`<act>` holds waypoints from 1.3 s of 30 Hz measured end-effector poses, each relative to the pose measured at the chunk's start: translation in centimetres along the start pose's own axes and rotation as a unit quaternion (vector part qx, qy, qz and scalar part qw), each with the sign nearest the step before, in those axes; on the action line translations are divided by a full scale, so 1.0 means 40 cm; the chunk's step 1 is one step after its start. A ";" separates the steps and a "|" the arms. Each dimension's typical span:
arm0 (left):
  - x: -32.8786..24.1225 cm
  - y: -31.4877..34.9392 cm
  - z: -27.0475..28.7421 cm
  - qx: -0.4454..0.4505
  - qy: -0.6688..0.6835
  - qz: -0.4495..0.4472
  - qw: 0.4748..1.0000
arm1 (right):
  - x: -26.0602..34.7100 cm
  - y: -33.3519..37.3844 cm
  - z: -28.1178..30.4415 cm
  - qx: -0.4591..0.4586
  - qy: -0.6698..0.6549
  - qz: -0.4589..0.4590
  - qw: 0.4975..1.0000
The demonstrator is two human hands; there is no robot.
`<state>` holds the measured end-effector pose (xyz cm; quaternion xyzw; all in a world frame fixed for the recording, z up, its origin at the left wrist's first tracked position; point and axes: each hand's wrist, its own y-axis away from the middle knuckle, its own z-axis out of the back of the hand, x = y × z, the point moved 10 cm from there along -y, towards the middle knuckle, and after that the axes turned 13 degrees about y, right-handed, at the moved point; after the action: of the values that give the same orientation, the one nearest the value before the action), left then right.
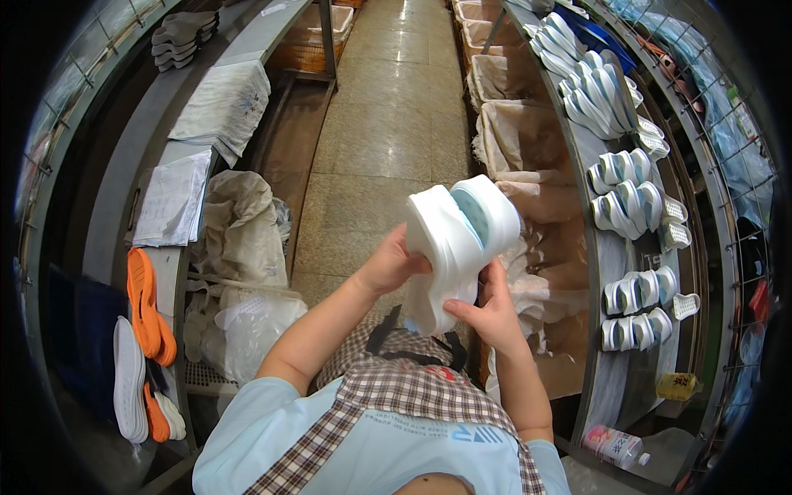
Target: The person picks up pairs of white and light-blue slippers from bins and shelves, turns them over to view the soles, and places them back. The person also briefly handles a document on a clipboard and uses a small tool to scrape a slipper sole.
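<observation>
In front of my chest I hold several white shoe soles [446, 247], pressed side by side and standing on edge. A pale blue layer shows in the gap near their upper end. My left hand [398, 266] grips them from the left, its fingertips hidden behind them. Lower down on the right, my right hand [490, 313] clasps the bundle with the thumb across the near face. The exact number of soles in the bundle cannot be made out.
Stacked white soles [629, 206] line the right shelf, with a bottle [617, 446] at its near end. Cloth-lined baskets [521, 132] stand below. The left shelf bears papers [172, 198], grey soles [177, 37] and orange soles [145, 297]. A tiled aisle [375, 107] runs between.
</observation>
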<state>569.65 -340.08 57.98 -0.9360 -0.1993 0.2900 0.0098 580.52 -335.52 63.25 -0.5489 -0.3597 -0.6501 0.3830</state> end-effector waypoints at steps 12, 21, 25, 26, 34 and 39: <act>0.024 -0.011 0.019 -0.018 -0.039 0.004 0.999 | -0.018 0.001 0.023 -0.019 0.054 0.034 0.998; 0.036 -0.017 0.008 -0.053 -0.046 0.061 0.996 | -0.006 -0.010 0.039 -0.038 0.193 0.060 0.979; 0.068 0.001 -0.021 -0.091 0.193 0.092 0.973 | 0.122 -0.005 0.057 -0.119 0.395 0.321 0.853; 0.090 0.019 -0.018 -0.126 0.213 0.131 0.960 | 0.128 -0.009 0.068 -0.123 0.408 0.338 0.839; 0.044 0.002 -0.043 -0.071 0.170 0.104 0.977 | -0.025 -0.035 0.095 -0.008 0.011 0.127 0.992; 0.025 -0.004 -0.040 -0.064 0.155 0.071 0.983 | -0.049 -0.043 0.089 -0.013 -0.054 0.100 0.993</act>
<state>571.22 -339.39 58.81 -0.9802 -0.1463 0.1276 -0.0401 580.75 -331.39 61.74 -0.6211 -0.3144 -0.5828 0.4192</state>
